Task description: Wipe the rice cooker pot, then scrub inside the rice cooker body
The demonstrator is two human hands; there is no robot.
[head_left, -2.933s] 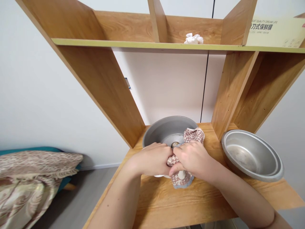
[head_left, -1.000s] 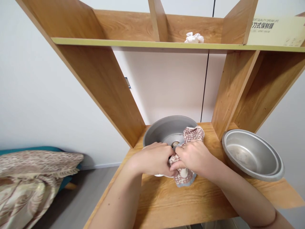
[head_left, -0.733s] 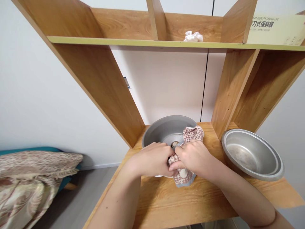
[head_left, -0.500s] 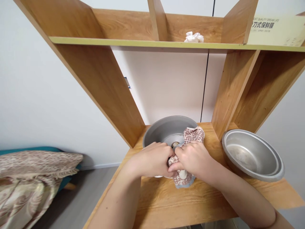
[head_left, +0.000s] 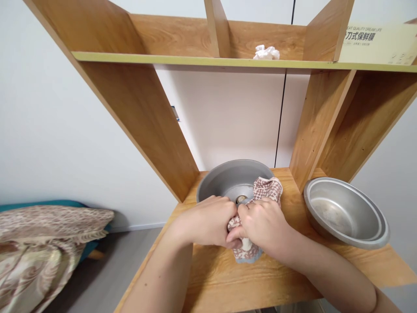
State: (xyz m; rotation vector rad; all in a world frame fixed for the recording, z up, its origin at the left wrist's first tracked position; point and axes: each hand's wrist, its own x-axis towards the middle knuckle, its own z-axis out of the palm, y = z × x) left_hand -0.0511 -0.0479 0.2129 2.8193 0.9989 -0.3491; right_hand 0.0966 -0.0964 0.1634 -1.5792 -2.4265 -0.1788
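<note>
A grey metal pot (head_left: 228, 180) stands on the wooden shelf board (head_left: 228, 278), with a small round fitting at its bottom. A brown-and-white patterned cloth (head_left: 267, 189) drapes over the pot's near rim. My right hand (head_left: 260, 224) is closed around the cloth, pressing it onto the rim. My left hand (head_left: 205, 221) is curled shut right beside it, fingers wrapped over the near rim; what lies under them is hidden. The two hands touch each other.
A steel basin (head_left: 345, 213) sits tilted on the board's right part, past a wooden upright (head_left: 312, 126). A crumpled white tissue (head_left: 266, 53) and a cling-film box (head_left: 378, 41) rest on the upper shelf. A patterned blanket (head_left: 42, 239) lies lower left.
My right hand has slid slightly leftward and down along the rim with the cloth, closer against the left hand. The pot and basin have stayed put.
</note>
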